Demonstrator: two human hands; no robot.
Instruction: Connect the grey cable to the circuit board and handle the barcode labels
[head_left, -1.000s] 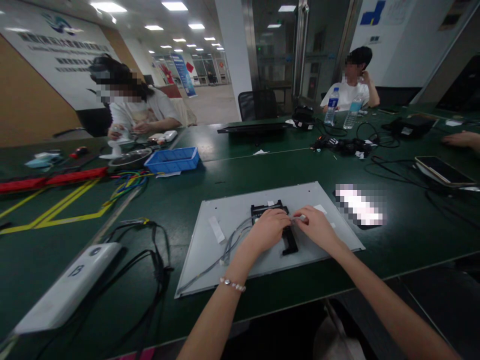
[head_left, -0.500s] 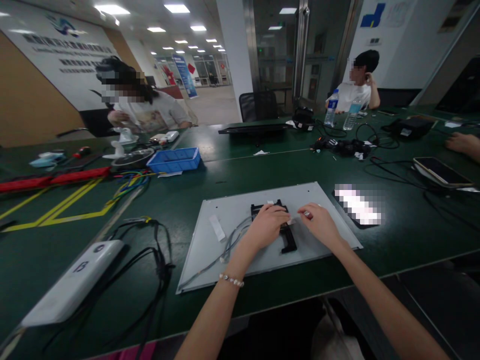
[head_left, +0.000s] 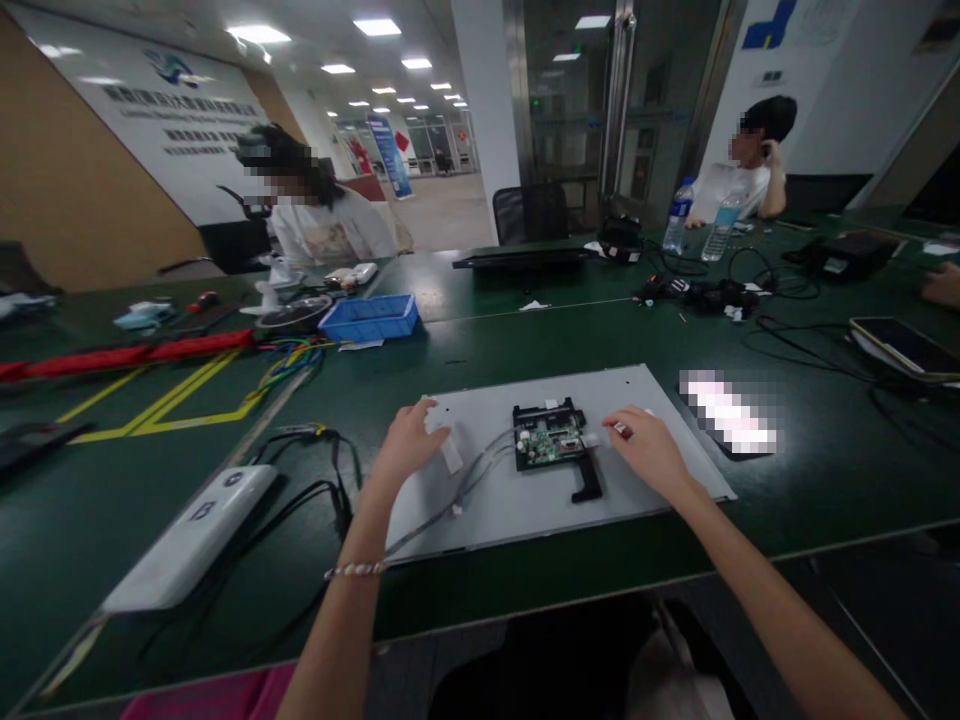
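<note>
A green circuit board (head_left: 551, 447) in a black plastic frame (head_left: 589, 487) lies on a pale grey panel (head_left: 480, 535). Grey cables (head_left: 480, 465) run from the board's left side down to the panel's lower left. My left hand (head_left: 405, 445) is over the panel's left edge, thumb and fingers apart, close to a white strip (head_left: 452, 455). Just right of the board, my right hand (head_left: 646, 450) has its fingers closed around a small dark-red and white piece (head_left: 621, 429), too small to name. A whitish tab (head_left: 591, 440) shows between the board and that hand.
A white power bank-like box (head_left: 195, 540) and black cables (head_left: 337, 470) lie on the left. Behind are a blue tray (head_left: 371, 318) and a dark flat monitor-like panel (head_left: 521, 258). A phone (head_left: 727, 415) lies right of the panel. Two people sit across the table.
My left hand has moved left off the board to the white strip, uncovering the circuit board. My right hand stays beside the board, fingers still closed. The view has shifted slightly left.
</note>
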